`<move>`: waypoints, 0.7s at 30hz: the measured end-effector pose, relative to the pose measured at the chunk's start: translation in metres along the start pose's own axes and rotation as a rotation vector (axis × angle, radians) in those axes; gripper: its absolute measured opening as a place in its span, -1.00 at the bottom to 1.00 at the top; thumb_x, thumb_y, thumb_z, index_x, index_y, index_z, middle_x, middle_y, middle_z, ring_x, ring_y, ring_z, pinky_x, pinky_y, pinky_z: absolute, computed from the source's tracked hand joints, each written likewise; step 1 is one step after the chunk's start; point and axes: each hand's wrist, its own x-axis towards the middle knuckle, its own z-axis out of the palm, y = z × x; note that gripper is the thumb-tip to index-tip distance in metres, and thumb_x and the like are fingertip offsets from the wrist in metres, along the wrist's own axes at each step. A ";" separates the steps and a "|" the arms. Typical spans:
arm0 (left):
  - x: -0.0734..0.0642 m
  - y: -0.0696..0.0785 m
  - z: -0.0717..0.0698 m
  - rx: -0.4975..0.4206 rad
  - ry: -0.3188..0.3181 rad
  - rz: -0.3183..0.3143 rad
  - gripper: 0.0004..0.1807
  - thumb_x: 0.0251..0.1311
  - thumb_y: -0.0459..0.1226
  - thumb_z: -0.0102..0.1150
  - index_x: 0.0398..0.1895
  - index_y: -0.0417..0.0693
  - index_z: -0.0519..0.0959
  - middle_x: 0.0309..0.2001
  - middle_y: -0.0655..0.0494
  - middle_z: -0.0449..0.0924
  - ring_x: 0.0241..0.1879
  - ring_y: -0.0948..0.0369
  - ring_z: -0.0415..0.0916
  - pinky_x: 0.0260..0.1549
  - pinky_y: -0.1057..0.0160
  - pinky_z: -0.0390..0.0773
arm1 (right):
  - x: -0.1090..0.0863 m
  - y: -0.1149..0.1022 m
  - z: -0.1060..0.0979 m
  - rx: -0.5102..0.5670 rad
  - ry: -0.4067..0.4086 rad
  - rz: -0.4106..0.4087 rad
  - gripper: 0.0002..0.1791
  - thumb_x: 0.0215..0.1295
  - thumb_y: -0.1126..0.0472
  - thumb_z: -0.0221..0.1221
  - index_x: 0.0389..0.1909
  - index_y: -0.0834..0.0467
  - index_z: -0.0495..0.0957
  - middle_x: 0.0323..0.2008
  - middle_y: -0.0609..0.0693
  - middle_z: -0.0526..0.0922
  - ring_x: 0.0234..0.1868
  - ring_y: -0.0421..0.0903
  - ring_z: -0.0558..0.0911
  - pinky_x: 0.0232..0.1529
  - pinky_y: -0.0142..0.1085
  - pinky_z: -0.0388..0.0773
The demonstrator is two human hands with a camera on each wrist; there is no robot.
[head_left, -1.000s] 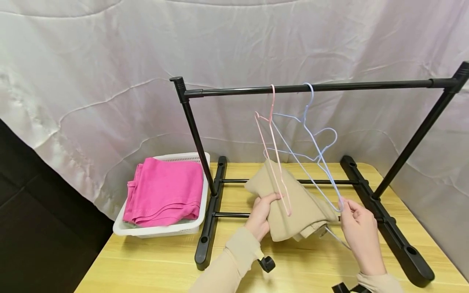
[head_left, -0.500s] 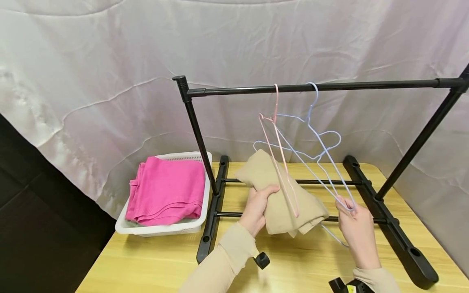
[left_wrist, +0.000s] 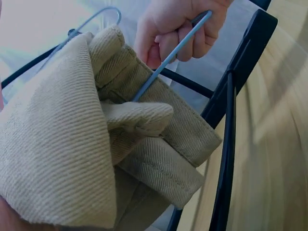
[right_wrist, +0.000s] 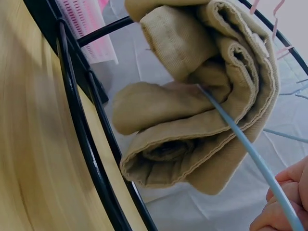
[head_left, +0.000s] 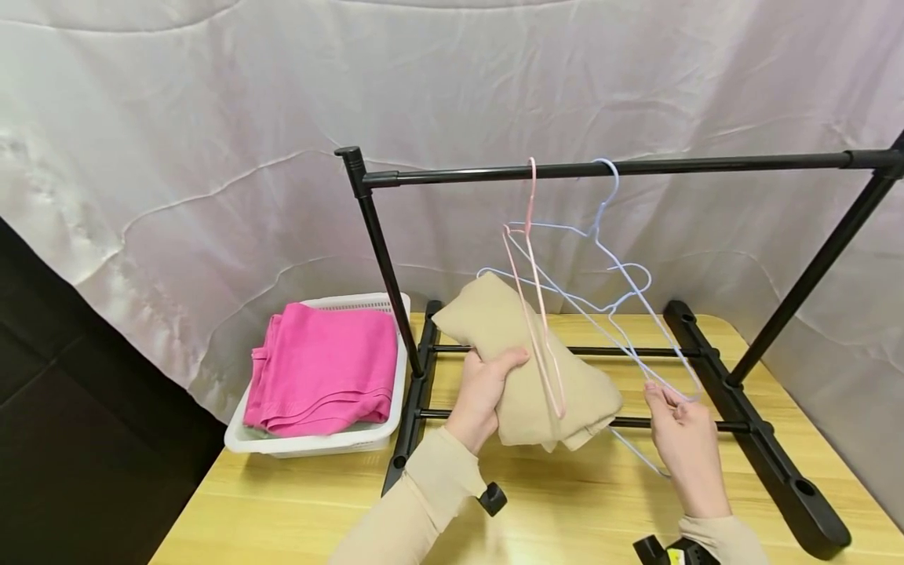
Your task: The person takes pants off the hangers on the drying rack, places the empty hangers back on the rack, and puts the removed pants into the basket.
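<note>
My left hand [head_left: 486, 392] grips a bundle of folded beige trousers [head_left: 589, 404], thumb on top, the other fingers hidden beneath. With my right hand [head_left: 683, 443] I pinch one end of a light blue wire hanger [head_left: 649, 276]. In the right wrist view the hanger's bar [right_wrist: 255, 156] runs into the folds of the trousers [right_wrist: 260, 82]. Its hook is free of the rail. A second blue hanger [head_left: 616, 184] hangs on the black rail; its lower corner lies by my right fingers. A pink hanger [head_left: 530, 200] hangs left of it, in front of the trousers.
A black rack with a top rail [head_left: 720, 166], lower crossbars and long feet [head_left: 777, 471] stands on the wooden table [head_left: 297, 510]. Left of it, a white basket [head_left: 240, 439] holds folded pink cloth [head_left: 328, 365]. A pale curtain [head_left: 233, 118] hangs behind.
My left hand has carried the trousers left and a little up. My right hand has shifted slightly, still holding the hanger's end. The hanging hangers sway a little.
</note>
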 end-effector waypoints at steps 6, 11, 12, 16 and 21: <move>-0.006 0.005 0.003 0.013 0.016 0.027 -0.34 0.09 -0.27 0.51 0.26 -0.08 0.43 0.05 0.05 0.66 -0.04 0.17 0.69 0.03 0.16 0.71 | 0.003 0.006 0.000 -0.089 0.016 -0.036 -0.43 0.69 -0.14 0.03 0.15 0.27 0.73 -0.70 -0.04 0.52 -0.60 -0.29 0.37 -0.45 -0.33 0.36; -0.009 0.007 -0.001 0.007 0.029 0.010 -0.30 0.11 -0.24 0.54 0.29 -0.08 0.38 0.06 0.03 0.64 -0.04 0.16 0.69 0.02 0.16 0.70 | 0.005 0.011 0.000 -0.066 -0.001 -0.025 -0.43 0.69 -0.14 0.04 0.13 0.29 0.72 -0.75 -0.06 0.43 -0.66 -0.27 0.32 -0.54 -0.30 0.31; -0.010 0.008 -0.002 0.008 0.032 0.005 -0.29 0.12 -0.24 0.54 0.30 -0.07 0.36 0.07 0.03 0.63 -0.04 0.15 0.68 0.03 0.16 0.69 | 0.004 0.011 0.000 -0.047 -0.008 -0.017 -0.43 0.69 -0.14 0.04 0.00 0.30 0.74 -0.79 -0.11 0.31 -0.72 -0.23 0.25 -0.61 -0.28 0.25; -0.013 0.010 -0.007 0.003 0.037 -0.003 -0.28 0.12 -0.24 0.54 0.29 -0.07 0.36 0.06 0.03 0.63 -0.04 0.14 0.67 0.03 0.16 0.68 | 0.004 0.012 0.002 -0.019 -0.017 -0.019 -0.40 0.68 -0.12 0.07 -0.42 0.31 0.56 -0.83 -0.19 0.16 -0.78 -0.24 0.14 -0.68 -0.25 0.18; -0.015 0.014 -0.016 -0.027 0.008 0.009 -0.35 0.15 -0.27 0.51 0.26 -0.05 0.37 0.01 0.08 0.64 -0.07 0.17 0.69 0.01 0.17 0.70 | 0.003 0.011 0.002 -0.062 -0.033 -0.022 -0.47 0.69 -0.14 0.05 -0.33 0.21 0.65 -0.83 -0.18 0.18 -0.77 -0.22 0.18 -0.65 -0.24 0.21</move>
